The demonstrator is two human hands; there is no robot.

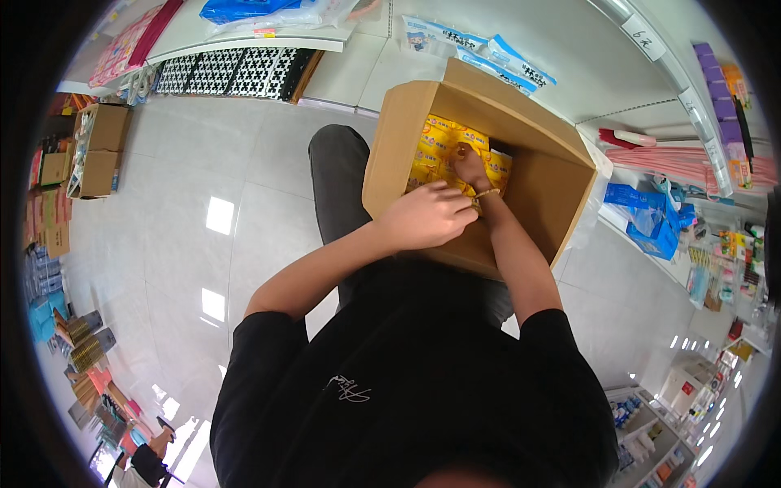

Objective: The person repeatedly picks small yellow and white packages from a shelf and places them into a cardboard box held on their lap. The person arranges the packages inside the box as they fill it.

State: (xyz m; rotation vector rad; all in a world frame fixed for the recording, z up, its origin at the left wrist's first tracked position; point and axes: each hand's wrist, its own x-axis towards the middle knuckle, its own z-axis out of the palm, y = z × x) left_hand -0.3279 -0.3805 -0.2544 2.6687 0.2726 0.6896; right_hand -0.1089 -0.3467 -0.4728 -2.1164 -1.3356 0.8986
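An open cardboard box (543,201) is tilted in front of my body, its flaps spread. Yellow printed packets (434,146) fill its left and upper part, while brown cardboard shows at the right. My right hand (468,166) reaches inside, its curled fingers against the packets; whether they grip one cannot be told. A beaded bracelet (488,193) circles that wrist. Over the near left part of the box is my left hand (430,213), palm down with bent fingers close to the packets. What lies beneath those fingers is hidden.
Blue-and-white packages (497,61) lie on the shelf behind the box. Shelving at the right holds a blue bag (653,222) and pink rods (665,161). Another cardboard box (104,152) stands on the tiled floor at the left. Part of another person (149,460) shows at lower left.
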